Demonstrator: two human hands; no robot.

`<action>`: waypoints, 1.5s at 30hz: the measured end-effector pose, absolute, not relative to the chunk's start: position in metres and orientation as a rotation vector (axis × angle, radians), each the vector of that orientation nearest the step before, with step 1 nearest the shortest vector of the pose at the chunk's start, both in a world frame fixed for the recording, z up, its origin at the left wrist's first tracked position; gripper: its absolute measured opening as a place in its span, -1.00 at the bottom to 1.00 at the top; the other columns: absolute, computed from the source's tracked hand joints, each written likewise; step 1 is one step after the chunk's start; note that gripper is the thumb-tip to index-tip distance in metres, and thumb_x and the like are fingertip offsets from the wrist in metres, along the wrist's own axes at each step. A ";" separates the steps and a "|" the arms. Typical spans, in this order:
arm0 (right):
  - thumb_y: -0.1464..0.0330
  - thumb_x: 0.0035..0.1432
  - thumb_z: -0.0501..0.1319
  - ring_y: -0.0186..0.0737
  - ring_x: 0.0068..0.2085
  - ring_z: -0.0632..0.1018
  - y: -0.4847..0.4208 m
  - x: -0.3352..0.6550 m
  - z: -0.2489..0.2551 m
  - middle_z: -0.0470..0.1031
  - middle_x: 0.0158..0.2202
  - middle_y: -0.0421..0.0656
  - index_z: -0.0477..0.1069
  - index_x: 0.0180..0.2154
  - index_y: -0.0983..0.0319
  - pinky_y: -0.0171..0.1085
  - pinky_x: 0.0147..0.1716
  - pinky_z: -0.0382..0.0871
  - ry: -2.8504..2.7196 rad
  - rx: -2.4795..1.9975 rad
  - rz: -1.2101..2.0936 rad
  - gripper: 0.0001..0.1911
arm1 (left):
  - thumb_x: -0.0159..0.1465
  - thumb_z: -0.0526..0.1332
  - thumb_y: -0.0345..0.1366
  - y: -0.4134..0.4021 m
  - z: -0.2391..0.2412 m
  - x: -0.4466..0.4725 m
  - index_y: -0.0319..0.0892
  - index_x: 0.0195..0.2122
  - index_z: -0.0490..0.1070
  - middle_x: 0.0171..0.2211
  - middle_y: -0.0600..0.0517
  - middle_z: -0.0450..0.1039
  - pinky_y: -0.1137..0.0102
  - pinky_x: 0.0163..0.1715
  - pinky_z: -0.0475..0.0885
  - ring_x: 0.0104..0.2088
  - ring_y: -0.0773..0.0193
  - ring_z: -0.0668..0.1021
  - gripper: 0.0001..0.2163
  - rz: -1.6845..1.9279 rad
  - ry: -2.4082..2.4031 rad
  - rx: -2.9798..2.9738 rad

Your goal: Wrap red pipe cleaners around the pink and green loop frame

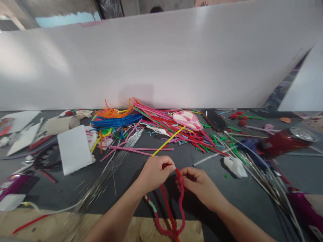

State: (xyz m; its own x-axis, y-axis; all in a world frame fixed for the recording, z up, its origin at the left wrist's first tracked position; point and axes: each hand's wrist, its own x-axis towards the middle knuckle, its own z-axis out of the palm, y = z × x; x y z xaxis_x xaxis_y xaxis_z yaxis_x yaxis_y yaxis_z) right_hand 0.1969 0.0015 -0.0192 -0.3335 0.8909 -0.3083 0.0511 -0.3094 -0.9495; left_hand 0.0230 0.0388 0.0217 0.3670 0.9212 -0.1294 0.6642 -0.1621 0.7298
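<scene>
My left hand is closed, thumb and fingertips pinching a red pipe cleaner near its upper bend. From there a twisted, pinkish-red pipe cleaner curves down and around at the bottom of the view. A straighter red stem hangs in the middle of that loop, and a pale green wrapped stretch shows on its left side. Close to the right of it, my right hand has its fingers curled against the red strand; the fingertips are partly hidden. A yellow pipe cleaner reaches the left hand's knuckles; whether it is held, I cannot tell.
Blue pipe cleaners and a pink-red pile lie along the white board. Thin metal wires spread at left beside white paper. At right are a phone, crumpled tissue and a red can.
</scene>
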 end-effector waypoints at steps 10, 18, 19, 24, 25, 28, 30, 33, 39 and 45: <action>0.16 -0.05 0.35 -0.39 -0.45 0.42 0.002 0.198 -0.022 0.45 -0.49 -0.23 0.46 -0.38 0.30 -0.37 -0.41 0.27 -1.012 -1.128 1.938 -0.67 | 0.15 0.12 -0.30 0.039 0.022 0.022 -0.13 -0.44 0.49 -0.50 0.10 0.51 0.48 -0.45 0.21 -0.47 0.34 0.45 -0.84 0.460 1.396 1.935; 0.20 0.02 0.31 -0.28 -0.38 0.53 -0.001 0.196 -0.017 0.51 -0.39 -0.19 0.18 -0.01 0.20 -0.23 -0.28 0.36 -0.880 -1.054 1.983 -0.46 | 0.15 0.11 -0.30 0.040 0.018 0.024 -0.13 -0.43 0.50 -0.54 0.10 0.49 0.48 -0.47 0.20 -0.48 0.32 0.45 -0.83 0.406 1.404 1.956; 0.21 0.06 0.28 -0.29 -0.36 0.52 -0.002 0.196 -0.016 0.50 -0.38 -0.18 0.17 -0.02 0.20 -0.23 -0.25 0.35 -0.929 -1.030 1.960 -0.50 | 0.15 0.11 -0.30 0.040 0.018 0.024 -0.13 -0.43 0.50 -0.53 0.10 0.49 0.48 -0.47 0.20 -0.48 0.32 0.45 -0.83 0.403 1.406 1.953; 0.49 0.01 0.19 -0.34 -0.26 0.47 -0.006 0.193 -0.016 0.42 -0.30 -0.22 0.19 -0.07 0.17 -0.29 -0.21 0.32 -1.212 -0.949 1.812 -0.58 | 0.15 0.10 -0.31 0.041 0.016 0.022 -0.13 -0.43 0.49 -0.52 0.11 0.50 0.47 -0.45 0.22 -0.48 0.32 0.46 -0.83 0.412 1.438 1.961; 0.54 -0.03 0.16 -0.34 -0.26 0.46 -0.007 0.191 -0.017 0.40 -0.31 -0.24 0.18 -0.05 0.17 -0.31 -0.22 0.32 -1.259 -0.956 1.771 -0.54 | 0.15 0.10 -0.31 0.041 0.016 0.022 -0.12 -0.43 0.49 -0.52 0.11 0.50 0.47 -0.45 0.22 -0.48 0.32 0.46 -0.83 0.414 1.444 1.964; 0.60 -0.06 0.08 -0.36 -0.29 0.45 -0.010 0.186 -0.023 0.36 -0.34 -0.26 0.15 -0.05 0.17 -0.34 -0.27 0.33 -1.366 -1.029 1.631 -0.50 | 0.15 0.10 -0.32 0.041 0.016 0.022 -0.12 -0.43 0.49 -0.52 0.11 0.49 0.48 -0.46 0.21 -0.48 0.32 0.46 -0.84 0.413 1.449 1.967; 0.58 -0.03 0.08 -0.35 -0.31 0.46 -0.012 0.183 -0.026 0.36 -0.35 -0.26 0.17 -0.07 0.17 -0.34 -0.28 0.35 -1.417 -1.102 1.545 -0.56 | 0.15 0.10 -0.31 0.040 0.017 0.023 -0.12 -0.43 0.49 -0.53 0.11 0.49 0.48 -0.47 0.20 -0.49 0.33 0.46 -0.84 0.414 1.446 1.972; 0.52 0.04 0.11 -0.31 -0.26 0.49 -0.013 0.183 -0.028 0.42 -0.30 -0.22 0.19 -0.08 0.17 -0.31 -0.25 0.37 -1.494 -1.184 1.449 -0.64 | 0.16 0.11 -0.30 0.040 0.018 0.024 -0.13 -0.44 0.48 -0.54 0.11 0.48 0.48 -0.47 0.19 -0.50 0.33 0.45 -0.84 0.421 1.439 1.972; 0.33 0.15 0.13 -0.20 -0.21 0.54 -0.009 0.193 -0.025 0.50 -0.23 -0.15 0.20 0.01 0.16 -0.22 -0.19 0.37 -1.665 -1.303 1.246 -0.63 | 0.16 0.12 -0.31 0.040 0.016 0.024 -0.13 -0.45 0.48 -0.53 0.11 0.49 0.48 -0.43 0.21 -0.48 0.33 0.46 -0.85 0.426 1.446 1.981; 0.18 0.17 0.15 -0.27 -0.36 0.55 -0.003 0.194 -0.026 0.51 -0.38 -0.20 0.23 -0.06 0.18 -0.27 -0.28 0.39 -1.070 -1.157 1.687 -0.65 | 0.16 0.12 -0.31 0.039 0.021 0.023 -0.13 -0.45 0.48 -0.52 0.12 0.50 0.49 -0.46 0.20 -0.49 0.35 0.45 -0.85 0.458 1.430 1.952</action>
